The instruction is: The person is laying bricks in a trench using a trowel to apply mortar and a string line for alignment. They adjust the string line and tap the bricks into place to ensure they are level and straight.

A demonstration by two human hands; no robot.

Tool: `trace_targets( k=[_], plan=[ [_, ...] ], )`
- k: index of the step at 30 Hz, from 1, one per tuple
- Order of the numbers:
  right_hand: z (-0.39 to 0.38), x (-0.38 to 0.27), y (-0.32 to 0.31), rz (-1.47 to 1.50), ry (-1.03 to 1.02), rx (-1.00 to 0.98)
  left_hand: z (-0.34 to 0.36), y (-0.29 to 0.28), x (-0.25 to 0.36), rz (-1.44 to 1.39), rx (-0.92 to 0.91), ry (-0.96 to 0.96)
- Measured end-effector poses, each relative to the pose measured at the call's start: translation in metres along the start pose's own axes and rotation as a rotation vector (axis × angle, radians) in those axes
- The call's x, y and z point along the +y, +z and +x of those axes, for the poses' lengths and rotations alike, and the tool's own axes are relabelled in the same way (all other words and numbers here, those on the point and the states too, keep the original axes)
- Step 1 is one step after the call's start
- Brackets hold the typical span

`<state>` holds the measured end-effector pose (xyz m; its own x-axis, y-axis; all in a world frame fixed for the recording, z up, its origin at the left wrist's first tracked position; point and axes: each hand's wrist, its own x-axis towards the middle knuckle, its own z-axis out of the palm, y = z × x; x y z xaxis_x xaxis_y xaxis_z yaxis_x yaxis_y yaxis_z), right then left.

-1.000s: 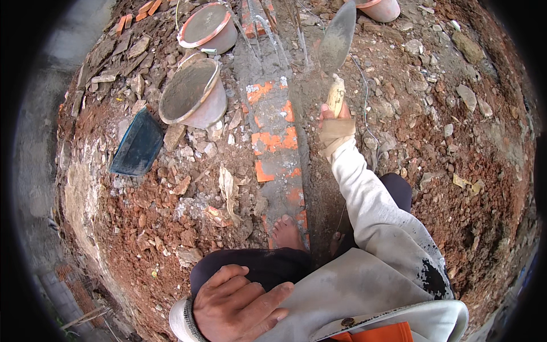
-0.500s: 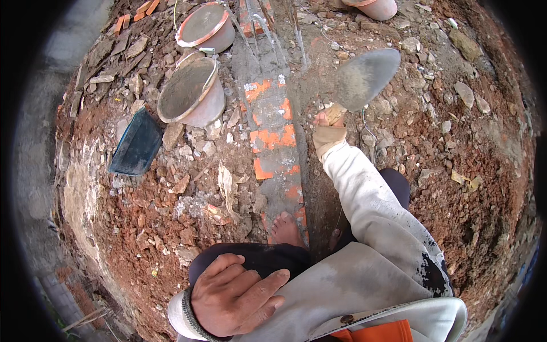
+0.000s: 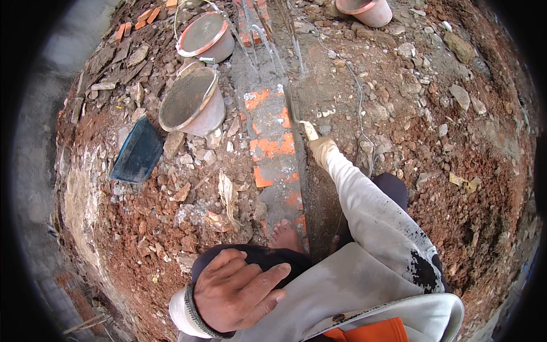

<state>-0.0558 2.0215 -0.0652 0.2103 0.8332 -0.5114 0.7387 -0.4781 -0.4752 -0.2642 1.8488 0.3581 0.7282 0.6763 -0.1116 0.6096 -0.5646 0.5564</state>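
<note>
My right hand (image 3: 322, 150), in a tan glove or wrap, is closed round the pale handle of a trowel (image 3: 309, 130). The trowel's blade is turned edge-on, so it shows as a thin dark strip along the right side of a low brick wall (image 3: 272, 147). Grey mortar covers much of that wall, with orange brick showing through in patches. Over my bent left knee lies my left hand (image 3: 240, 293), bare and holding nothing, its fingers loosely apart. My bare foot (image 3: 286, 235) is on the near end of the wall.
Left of the wall stand a near bucket (image 3: 209, 115) and a farther bucket (image 3: 221, 48), both with grey mortar. A dark tub (image 3: 137, 153) lies tilted among rubble. Metal bars (image 3: 296, 48) rise from the wall's far part. Another bucket (image 3: 377, 13) is at the far right. Thin wire (image 3: 360, 97) trails over the dirt.
The trowel has swung left and down from over the dirt to the wall's right side, its blade turning from flat to edge-on. My left hand stays over the knee.
</note>
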Motion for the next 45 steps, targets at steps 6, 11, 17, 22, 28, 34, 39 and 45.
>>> trace_targets(
  k=[6, 11, 17, 22, 28, 34, 39, 45],
  plan=[
    [-0.062, -0.079, -0.063, 1.499, -0.325, 0.088, -0.014, -0.012, 0.018, -0.017, -0.024, -0.081],
    [0.020, 0.008, 0.004, 0.445, -0.228, 0.261, -0.003, -0.001, -0.005, 0.014, 0.038, 0.010],
    [-0.028, -0.041, -0.028, 0.928, -0.011, -0.083, -0.006, -0.008, 0.012, -0.033, 0.002, -0.033],
    [-0.030, -0.051, -0.055, 0.661, -0.318, 0.341, -0.004, -0.007, 0.005, -0.026, 0.000, -0.048],
    [-0.008, -0.034, -0.025, 1.199, -0.116, 0.092, -0.009, -0.007, 0.005, -0.038, 0.006, -0.084],
    [0.014, -0.055, -0.067, 0.590, 0.161, -0.190, -0.027, -0.005, 0.010, -0.067, 0.009, -0.150],
    [0.013, -0.041, -0.044, 1.392, -0.711, 0.468, -0.014, -0.007, 0.002, -0.041, 0.029, -0.088],
    [0.039, -0.055, -0.060, 0.422, 0.164, -0.161, -0.020, -0.016, 0.005, -0.060, 0.070, -0.122]
  ],
)
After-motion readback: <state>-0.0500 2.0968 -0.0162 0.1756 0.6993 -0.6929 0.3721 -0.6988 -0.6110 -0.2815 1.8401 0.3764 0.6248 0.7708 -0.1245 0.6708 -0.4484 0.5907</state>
